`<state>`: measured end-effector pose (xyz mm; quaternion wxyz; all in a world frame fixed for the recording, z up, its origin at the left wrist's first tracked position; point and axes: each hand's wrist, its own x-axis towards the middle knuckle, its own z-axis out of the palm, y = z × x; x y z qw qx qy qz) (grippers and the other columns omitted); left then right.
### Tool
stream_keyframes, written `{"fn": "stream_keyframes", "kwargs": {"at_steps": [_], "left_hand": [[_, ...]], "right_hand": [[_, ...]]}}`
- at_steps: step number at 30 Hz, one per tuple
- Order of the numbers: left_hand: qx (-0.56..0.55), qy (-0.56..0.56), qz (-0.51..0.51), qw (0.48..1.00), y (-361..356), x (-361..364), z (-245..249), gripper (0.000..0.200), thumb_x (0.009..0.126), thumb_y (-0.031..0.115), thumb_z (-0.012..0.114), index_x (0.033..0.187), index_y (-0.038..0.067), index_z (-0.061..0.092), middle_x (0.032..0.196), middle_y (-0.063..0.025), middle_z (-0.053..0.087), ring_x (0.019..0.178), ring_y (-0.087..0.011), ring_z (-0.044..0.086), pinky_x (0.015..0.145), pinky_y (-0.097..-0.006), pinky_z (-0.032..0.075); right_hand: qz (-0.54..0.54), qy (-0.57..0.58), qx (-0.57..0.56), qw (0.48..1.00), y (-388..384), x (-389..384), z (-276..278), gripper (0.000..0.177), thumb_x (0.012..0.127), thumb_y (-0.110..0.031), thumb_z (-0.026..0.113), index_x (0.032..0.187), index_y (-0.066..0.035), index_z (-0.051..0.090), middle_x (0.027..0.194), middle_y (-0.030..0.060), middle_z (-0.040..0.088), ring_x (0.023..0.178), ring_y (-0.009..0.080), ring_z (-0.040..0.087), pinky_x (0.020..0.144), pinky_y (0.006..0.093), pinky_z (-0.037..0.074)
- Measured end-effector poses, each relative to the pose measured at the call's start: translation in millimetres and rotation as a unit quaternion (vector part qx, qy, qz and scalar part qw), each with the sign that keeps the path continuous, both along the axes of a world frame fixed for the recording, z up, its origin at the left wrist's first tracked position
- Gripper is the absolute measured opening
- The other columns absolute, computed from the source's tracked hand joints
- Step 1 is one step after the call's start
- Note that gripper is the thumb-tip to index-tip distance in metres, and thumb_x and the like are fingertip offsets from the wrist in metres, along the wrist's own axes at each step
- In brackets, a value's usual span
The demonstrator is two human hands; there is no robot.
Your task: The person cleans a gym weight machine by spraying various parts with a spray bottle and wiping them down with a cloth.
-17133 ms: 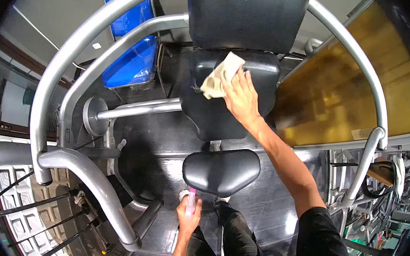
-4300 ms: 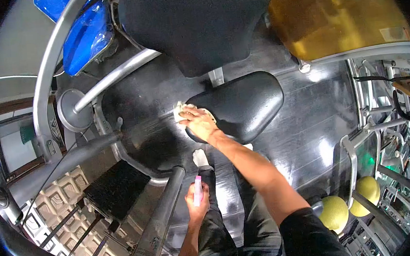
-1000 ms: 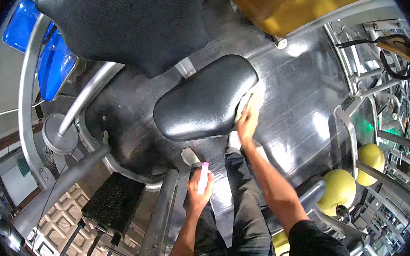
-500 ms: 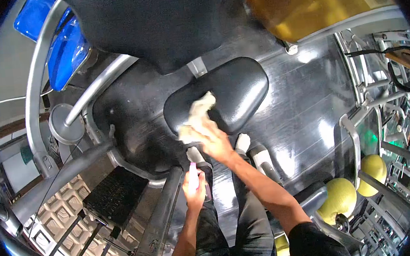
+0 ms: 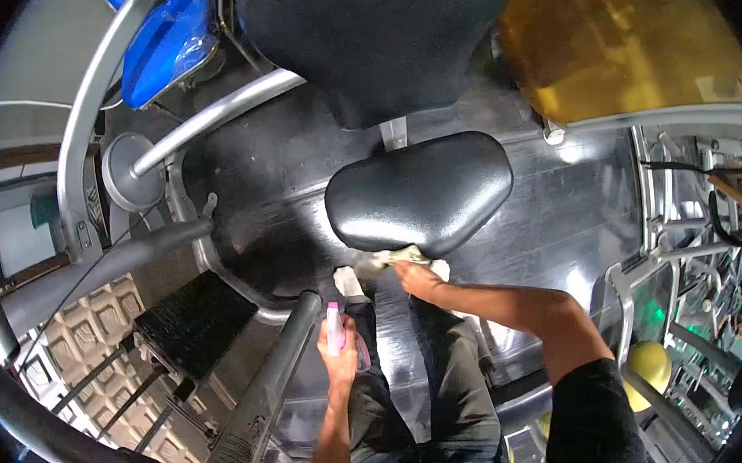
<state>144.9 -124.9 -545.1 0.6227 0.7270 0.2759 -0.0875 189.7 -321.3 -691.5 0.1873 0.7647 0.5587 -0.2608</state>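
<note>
A pale cloth [image 5: 403,254] is gripped in my right hand [image 5: 420,282], at the near edge of a black padded seat [image 5: 423,190]. Part of the cloth hangs to the left and is blurred. Lower down, my left hand [image 5: 339,363] is wrapped around a spray bottle with a pink nozzle [image 5: 333,317], held upright in front of my left leg. The seat's glossy top faces me, and a black backrest [image 5: 381,41] stands beyond it.
Grey metal machine tubes [image 5: 262,400] curve along the left, beside a black weight stack [image 5: 194,326]. A translucent amber panel [image 5: 627,33] stands at upper right, a blue pad [image 5: 169,46] at upper left. A yellow ball [image 5: 648,375] and metal racks [image 5: 629,306] are on the right.
My right hand has drawn the cloth from the seat's top toward me, down to its near edge. The left hand still holds the spray bottle. The whole view has shifted and turned slightly.
</note>
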Motion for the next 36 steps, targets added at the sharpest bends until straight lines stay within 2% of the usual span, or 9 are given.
{"fn": "stream_keyframes", "kwargs": {"at_steps": [7, 13, 15, 18, 21, 26, 28, 31, 36], "left_hand": [[0.01, -0.003, 0.013, 1.0, -30.8, -9.5, 4.4, 0.008, 0.086, -0.001, 0.062, 0.091, 0.003, 0.057, 0.065, 0.0016, 0.053, 0.053, -0.0047, 0.048, 0.047, -0.023, 0.041], [-0.019, 0.023, -0.034, 0.999, -50.8, -12.9, -0.3, 0.008, 0.085, 0.007, 0.065, 0.088, 0.003, 0.059, 0.066, 0.0017, 0.055, 0.053, -0.0038, 0.047, 0.048, -0.0219, 0.04], [-0.015, 0.013, -0.042, 0.999, -55.2, -7.6, 4.0, 0.008, 0.085, 0.007, 0.065, 0.088, 0.003, 0.059, 0.067, 0.0016, 0.056, 0.055, -0.0038, 0.047, 0.05, -0.0219, 0.041], [0.019, -0.016, -0.066, 0.998, -58.4, -6.8, -2.5, 0.008, 0.085, 0.007, 0.065, 0.088, 0.003, 0.059, 0.069, 0.0017, 0.057, 0.059, -0.0044, 0.049, 0.054, -0.0222, 0.042], [0.003, -0.006, -0.068, 0.998, -58.7, -5.1, -5.0, 0.009, 0.085, 0.007, 0.066, 0.088, 0.003, 0.059, 0.071, 0.0014, 0.057, 0.059, -0.005, 0.048, 0.055, -0.0229, 0.043], [0.022, -0.019, -0.102, 0.994, -66.8, 6.8, 4.4, 0.007, 0.086, 0.005, 0.062, 0.092, 0.004, 0.058, 0.075, -0.0004, 0.056, 0.063, -0.0062, 0.051, 0.056, -0.024, 0.045], [0.012, 0.0, -0.088, 0.996, -72.2, 12.9, 12.5, 0.009, 0.085, 0.009, 0.066, 0.09, 0.004, 0.059, 0.071, 0.0011, 0.056, 0.06, -0.0044, 0.048, 0.055, -0.0229, 0.042], [0.045, -0.029, -0.124, 0.991, -71.0, 10.6, 1.7, 0.007, 0.085, 0.003, 0.063, 0.091, 0.004, 0.06, 0.076, 0.0, 0.057, 0.064, -0.0067, 0.051, 0.057, -0.0239, 0.044], [0.063, -0.08, -0.126, 0.987, -83.7, 18.6, -0.1, 0.008, 0.085, 0.003, 0.064, 0.091, 0.003, 0.059, 0.077, 0.0004, 0.057, 0.063, -0.0054, 0.05, 0.056, -0.0224, 0.043]], "right_hand": [[0.015, -0.055, 0.116, 0.992, -110.9, 20.3, 61.8, 0.034, 0.081, -0.023, 0.056, 0.11, -0.008, 0.065, 0.124, 0.0064, 0.058, 0.126, 0.0252, 0.042, 0.11, 0.0414, 0.026], [-0.311, -0.034, 0.316, 0.896, -213.1, 54.4, 42.6, 0.019, 0.084, -0.015, 0.054, 0.101, -0.01, 0.063, 0.112, 0.0121, 0.061, 0.112, 0.0285, 0.054, 0.102, 0.0417, 0.039], [-0.743, 0.022, 0.423, 0.519, -218.2, 67.8, 44.8, 0.021, 0.087, -0.01, 0.05, 0.104, -0.004, 0.06, 0.103, 0.0196, 0.061, 0.097, 0.0339, 0.06, 0.085, 0.0403, 0.047], [-0.863, -0.134, 0.361, 0.327, -192.0, 52.3, 4.9, 0.022, 0.091, -0.012, 0.048, 0.103, 0.003, 0.06, 0.088, 0.0244, 0.064, 0.078, 0.0344, 0.063, 0.07, 0.0421, 0.047], [-0.826, -0.235, 0.362, 0.364, -136.8, 8.7, -14.1, 0.02, 0.088, -0.012, 0.052, 0.084, 0.006, 0.061, 0.076, 0.0253, 0.062, 0.067, 0.0342, 0.06, 0.065, 0.0435, 0.046], [-0.868, 0.013, 0.381, 0.319, -36.0, -68.3, 7.3, 0.019, 0.092, -0.01, 0.05, 0.079, 0.003, 0.057, 0.065, 0.0093, 0.051, 0.062, 0.0149, 0.043, 0.057, 0.0353, 0.04], [-0.882, 0.24, 0.39, 0.108, -31.1, -72.1, 32.3, 0.018, 0.094, -0.013, 0.051, 0.089, 0.0, 0.062, 0.074, 0.0024, 0.057, 0.069, 0.0119, 0.047, 0.063, 0.0305, 0.043], [-0.822, 0.13, 0.546, -0.091, -63.3, -73.9, -28.4, 0.02, 0.098, -0.014, 0.043, 0.105, -0.005, 0.06, 0.092, 0.0014, 0.061, 0.085, 0.0128, 0.055, 0.075, 0.0264, 0.047], [-0.878, -0.066, 0.452, 0.142, -137.6, 14.2, 3.9, 0.02, 0.093, -0.014, 0.047, 0.087, 0.001, 0.06, 0.08, 0.0103, 0.06, 0.072, 0.0215, 0.054, 0.07, 0.0335, 0.045]]}}
